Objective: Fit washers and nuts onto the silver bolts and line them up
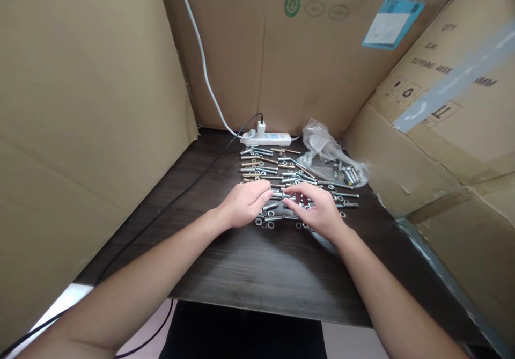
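Several metal bolts (261, 168), nuts and washers lie in rows on a dark wooden table (249, 268). My left hand (245, 203) and my right hand (316, 209) meet above the near rows. Both have their fingers curled together. Between their fingertips they hold one silvery bolt (280, 193), pinched from each end. Loose nuts (265, 223) lie just under the hands.
A white power strip (267, 139) with a plugged charger sits at the back, its white cable running up the cardboard. A clear plastic bag (330, 152) with more bolts lies at the back right. Cardboard walls (80, 107) enclose the table on three sides. A black cable crosses the left side.
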`<state>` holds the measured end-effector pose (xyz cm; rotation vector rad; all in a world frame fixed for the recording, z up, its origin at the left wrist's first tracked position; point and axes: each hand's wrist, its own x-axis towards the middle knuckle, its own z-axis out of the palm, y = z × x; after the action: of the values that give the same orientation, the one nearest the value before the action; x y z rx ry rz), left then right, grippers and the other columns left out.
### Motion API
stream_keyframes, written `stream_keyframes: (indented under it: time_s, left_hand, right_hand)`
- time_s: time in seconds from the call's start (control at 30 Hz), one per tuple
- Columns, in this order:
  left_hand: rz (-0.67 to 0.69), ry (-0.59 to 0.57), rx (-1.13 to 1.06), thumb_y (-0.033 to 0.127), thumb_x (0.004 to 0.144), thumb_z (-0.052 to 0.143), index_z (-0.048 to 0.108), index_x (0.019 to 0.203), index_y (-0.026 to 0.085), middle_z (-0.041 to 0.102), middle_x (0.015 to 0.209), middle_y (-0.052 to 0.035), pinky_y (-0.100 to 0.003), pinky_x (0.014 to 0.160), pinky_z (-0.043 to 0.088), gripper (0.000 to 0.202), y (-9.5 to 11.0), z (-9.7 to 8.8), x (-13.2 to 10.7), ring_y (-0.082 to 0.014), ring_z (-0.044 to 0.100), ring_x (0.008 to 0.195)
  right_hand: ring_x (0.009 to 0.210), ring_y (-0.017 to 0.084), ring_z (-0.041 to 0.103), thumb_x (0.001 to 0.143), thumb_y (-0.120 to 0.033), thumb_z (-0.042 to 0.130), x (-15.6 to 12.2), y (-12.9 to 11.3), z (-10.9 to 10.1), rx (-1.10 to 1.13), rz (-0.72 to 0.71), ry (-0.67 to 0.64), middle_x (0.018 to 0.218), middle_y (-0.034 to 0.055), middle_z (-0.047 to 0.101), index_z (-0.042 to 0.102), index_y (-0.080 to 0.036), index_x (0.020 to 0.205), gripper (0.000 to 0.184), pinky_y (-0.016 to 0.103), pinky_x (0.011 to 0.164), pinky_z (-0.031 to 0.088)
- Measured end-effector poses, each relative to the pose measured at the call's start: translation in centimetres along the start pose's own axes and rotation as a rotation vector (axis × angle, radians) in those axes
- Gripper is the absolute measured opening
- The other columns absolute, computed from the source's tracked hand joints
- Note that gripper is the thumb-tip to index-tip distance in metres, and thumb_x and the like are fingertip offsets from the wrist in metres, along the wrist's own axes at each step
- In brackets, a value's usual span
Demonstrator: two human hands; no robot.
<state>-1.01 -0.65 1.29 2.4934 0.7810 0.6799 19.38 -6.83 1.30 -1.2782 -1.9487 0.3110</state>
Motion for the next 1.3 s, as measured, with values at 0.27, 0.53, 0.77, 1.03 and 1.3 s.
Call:
stream_keyframes:
  time_s: [0.27, 0.53, 0.77, 1.03, 1.3]
  left_hand:
    - [0.0, -0.012, 0.002, 0.03, 0.096, 0.03, 0.04, 0.072, 0.018, 0.047, 0.07, 0.001, -0.025, 0.064, 0.035, 0.029, -0.1, 0.1, 0.0, -0.0127, 0.045, 0.066]
    - [0.001, -0.021, 0.01, 0.03, 0.096, 0.031, 0.04, 0.072, 0.018, 0.048, 0.071, 0.0009, -0.025, 0.065, 0.035, 0.028, -0.1, 0.1, 0.0, -0.0125, 0.045, 0.066]
    - [0.013, -0.034, 0.01, 0.031, 0.096, 0.03, 0.041, 0.073, 0.018, 0.048, 0.072, 0.0007, -0.025, 0.066, 0.036, 0.029, -0.2, 0.2, 0.0, -0.0127, 0.045, 0.067]
    - [0.021, -0.035, 0.006, 0.03, 0.096, 0.03, 0.041, 0.073, 0.018, 0.047, 0.071, 0.0009, -0.025, 0.064, 0.035, 0.028, 0.0, 0.1, 0.0, -0.0124, 0.044, 0.066]
    - [0.025, -0.038, 0.01, 0.03, 0.096, 0.03, 0.043, 0.074, 0.017, 0.049, 0.072, 0.0003, -0.025, 0.065, 0.036, 0.028, 0.0, 0.1, 0.0, -0.0129, 0.046, 0.067]
  right_hand:
    - [0.064, 0.015, 0.056, 0.083, -0.03, 0.058, -0.1, -0.3, 0.2, 0.0, 0.005, 0.024, 0.079, 0.0028, 0.065, 0.064, -0.022, 0.093, 0.014, 0.029, 0.058, 0.046]
    - [0.058, 0.013, 0.054, 0.082, -0.028, 0.061, -0.3, -0.3, 0.5, 0.04, -0.007, 0.061, 0.078, 0.0023, 0.066, 0.064, -0.021, 0.092, 0.013, 0.027, 0.053, 0.044]
    - [0.058, 0.012, 0.053, 0.08, -0.025, 0.062, -0.5, -0.2, 0.8, 0.081, 0.006, 0.064, 0.077, 0.0023, 0.065, 0.063, -0.019, 0.092, 0.013, 0.026, 0.053, 0.045]
    - [0.059, 0.012, 0.054, 0.08, -0.025, 0.062, -0.6, -0.2, 0.9, 0.097, 0.018, 0.044, 0.08, 0.0022, 0.063, 0.06, -0.02, 0.093, 0.015, 0.025, 0.053, 0.045]
    - [0.067, 0.013, 0.062, 0.08, -0.027, 0.064, -0.8, -0.2, 1.2, 0.211, 0.069, 0.043, 0.093, 0.0048, 0.065, 0.06, -0.019, 0.097, 0.019, 0.025, 0.053, 0.047]
